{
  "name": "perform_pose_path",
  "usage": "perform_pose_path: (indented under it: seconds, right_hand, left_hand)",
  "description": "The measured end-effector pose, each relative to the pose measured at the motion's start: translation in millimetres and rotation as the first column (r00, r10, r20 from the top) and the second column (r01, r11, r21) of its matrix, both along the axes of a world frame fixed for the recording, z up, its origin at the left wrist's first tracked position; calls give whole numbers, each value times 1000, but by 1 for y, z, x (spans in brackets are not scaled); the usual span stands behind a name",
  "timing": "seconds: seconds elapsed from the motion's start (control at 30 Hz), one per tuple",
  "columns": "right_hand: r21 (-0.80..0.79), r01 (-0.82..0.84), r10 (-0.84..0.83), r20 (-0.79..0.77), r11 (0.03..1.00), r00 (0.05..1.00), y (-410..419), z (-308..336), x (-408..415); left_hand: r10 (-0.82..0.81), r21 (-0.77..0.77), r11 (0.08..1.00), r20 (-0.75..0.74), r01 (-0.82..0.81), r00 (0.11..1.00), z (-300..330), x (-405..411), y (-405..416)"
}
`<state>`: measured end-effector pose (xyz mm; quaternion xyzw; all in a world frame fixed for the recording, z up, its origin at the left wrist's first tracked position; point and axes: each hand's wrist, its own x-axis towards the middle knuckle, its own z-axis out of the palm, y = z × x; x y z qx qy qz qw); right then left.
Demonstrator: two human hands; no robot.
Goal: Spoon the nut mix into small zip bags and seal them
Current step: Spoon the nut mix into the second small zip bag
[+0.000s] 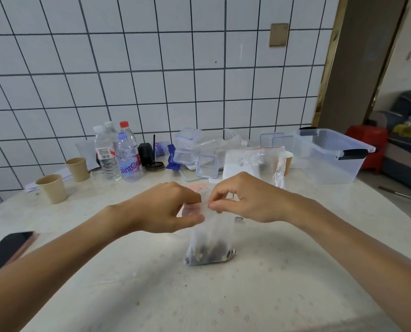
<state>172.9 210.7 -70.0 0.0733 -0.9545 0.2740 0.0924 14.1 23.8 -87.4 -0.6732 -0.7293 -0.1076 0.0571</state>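
Your knuckles hide most of the zip strip, so whether the seal is closed under them cannot be told, and the frosted plastic blurs the nut mix (210, 256) into a dark heap at the bottom of the bag (211, 233). Your left hand (168, 207) pinches the bag's top edge at its left end, thumb in front and fingers (192, 196) curled over the back. Your right hand (245, 197) pinches the same edge just beside it, fingertips nearly meeting the left ones at the red zip line. The bag stands upright on the worktop (127, 283), its base resting there, directly below both hands. A phone (5, 250) lies at the left, cut off by the frame edge. Behind, near the tiled wall, stand bottles (118, 154), two paper cups (52, 188), a larger bag (264, 161) and a clear tub (329, 154).
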Motion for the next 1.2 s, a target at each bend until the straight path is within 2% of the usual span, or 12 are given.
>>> perform_pose_path:
  seconds: [0.07,0.13,0.23,0.3,0.4,0.5,0.63,0.73,0.87,1.0,1.1,1.2]
  right_hand:
    - [-13,7,-6,51,1000,999,3,6,4]
    - [-5,23,-23,69,1000,997,7,9,5]
    - [6,59,-59,53,998,997,7,7,5]
    - [8,70,-70,44,998,997,5,3,5]
    - [-29,64,-64,17,998,998,2,0,4]
    - [-38,49,-47,40,998,998,1,-1,4]
    - [223,95,-115,77,970,990,7,-2,5]
    - [320,91,-116,60,943,991,11,2,5]
    - [304,79,-96,39,950,995,15,9,7]
    - [248,35,-25,-44,968,999,8,11,5]
    - [195,26,-17,-48,980,999,4,8,2]
    - [154,16,-6,-63,988,998,0,7,1]
  left_hand:
    - [41,-19,999,16,-41,999,0,-4,-1]
    - [62,-22,998,108,-60,992,-1,-6,-2]
    - [36,32,998,429,-55,902,-1,-4,-1]
    - [8,75,995,559,-60,829,2,-1,1]
    - [-20,86,995,643,-47,766,8,5,3]
    - [-43,66,998,658,-1,751,14,8,1]
    - [-44,34,999,606,30,794,17,9,-3]
    - [-36,62,998,522,3,852,15,5,-8]
    - [-58,137,991,382,5,922,13,-5,-13]
    - [2,161,987,158,-27,987,11,-10,-12]
    - [82,130,988,-2,-81,997,11,-5,-9]
    - [135,179,978,-159,-105,978,9,8,-5]
